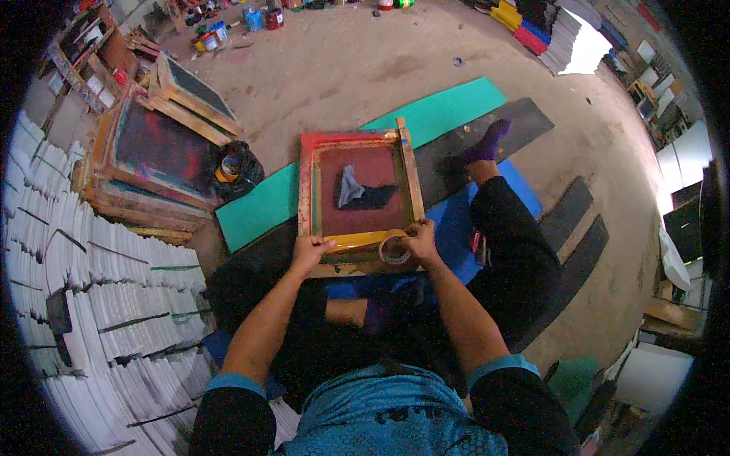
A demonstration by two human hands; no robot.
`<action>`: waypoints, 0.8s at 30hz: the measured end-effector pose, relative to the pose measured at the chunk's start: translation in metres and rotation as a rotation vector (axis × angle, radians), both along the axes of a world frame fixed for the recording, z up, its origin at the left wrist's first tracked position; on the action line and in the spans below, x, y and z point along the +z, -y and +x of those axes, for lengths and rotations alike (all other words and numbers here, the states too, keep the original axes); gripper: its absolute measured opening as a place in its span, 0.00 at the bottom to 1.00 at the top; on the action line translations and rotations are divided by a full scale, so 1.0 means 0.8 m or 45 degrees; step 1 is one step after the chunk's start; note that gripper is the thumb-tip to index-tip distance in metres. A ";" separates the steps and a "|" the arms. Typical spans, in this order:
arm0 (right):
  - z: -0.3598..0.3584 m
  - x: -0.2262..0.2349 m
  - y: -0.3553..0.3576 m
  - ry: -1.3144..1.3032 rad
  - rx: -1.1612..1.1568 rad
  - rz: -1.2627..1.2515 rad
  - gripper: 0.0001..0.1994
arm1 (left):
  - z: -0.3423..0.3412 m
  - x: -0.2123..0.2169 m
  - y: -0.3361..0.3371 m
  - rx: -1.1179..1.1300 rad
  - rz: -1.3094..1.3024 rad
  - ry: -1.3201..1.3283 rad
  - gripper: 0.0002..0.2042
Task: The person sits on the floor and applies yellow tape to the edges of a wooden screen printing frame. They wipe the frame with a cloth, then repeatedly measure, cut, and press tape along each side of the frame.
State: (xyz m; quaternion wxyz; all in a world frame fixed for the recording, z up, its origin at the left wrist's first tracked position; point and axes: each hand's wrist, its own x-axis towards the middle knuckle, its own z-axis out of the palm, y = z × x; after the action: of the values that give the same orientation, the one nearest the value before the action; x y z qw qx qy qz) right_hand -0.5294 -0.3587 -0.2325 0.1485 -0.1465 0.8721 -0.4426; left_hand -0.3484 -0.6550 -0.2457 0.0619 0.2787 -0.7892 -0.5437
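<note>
A roll of tape is gripped in the right hand at the near right corner of a wooden screen-printing frame, and a strip of yellowish tape is seen stretched from the roll leftward along the frame's near inner edge. The far end of that strip is pressed down by the left hand, whose fingers are curled over the near rail of the frame. The frame is laid flat on the floor in front of the seated person, its mesh stained dark red, with a grey and black patch seen in the middle of the mesh. Red paint is smeared along the frame's far and left rails.

Under and beyond the frame, a green sheet and a black sheet are spread on the concrete floor, and a blue mat is seen beneath the person's right leg, which is stretched out ending in a purple sock. To the left, further wooden frames are stacked, with a black bag just beside them. White stacked sheets are piled along the left side. Paint cans are stood at the far edge of the floor.
</note>
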 end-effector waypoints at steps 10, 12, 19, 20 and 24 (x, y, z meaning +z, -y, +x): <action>0.008 -0.013 -0.065 -0.143 -0.152 0.027 0.21 | -0.049 0.043 -0.041 -0.189 0.053 0.018 0.17; 0.001 -0.027 -0.078 -0.223 -0.194 0.053 0.21 | -0.066 0.046 -0.045 -0.187 0.079 0.045 0.17; 0.005 0.098 -0.031 -0.313 0.073 0.246 0.24 | -0.079 0.082 0.002 -0.228 0.248 0.228 0.16; 0.012 0.129 -0.025 -0.129 0.063 0.085 0.25 | -0.079 0.094 0.004 -0.233 0.274 0.201 0.16; 0.010 0.159 -0.033 -0.103 0.126 -0.072 0.25 | -0.082 0.091 0.003 -0.272 0.476 0.163 0.15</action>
State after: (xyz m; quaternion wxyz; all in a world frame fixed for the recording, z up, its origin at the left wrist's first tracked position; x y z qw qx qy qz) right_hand -0.5214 -0.3319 -0.1053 0.1307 -0.2113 0.8562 -0.4530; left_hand -0.4143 -0.6575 -0.1733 -0.0990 0.2341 -0.7019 -0.6654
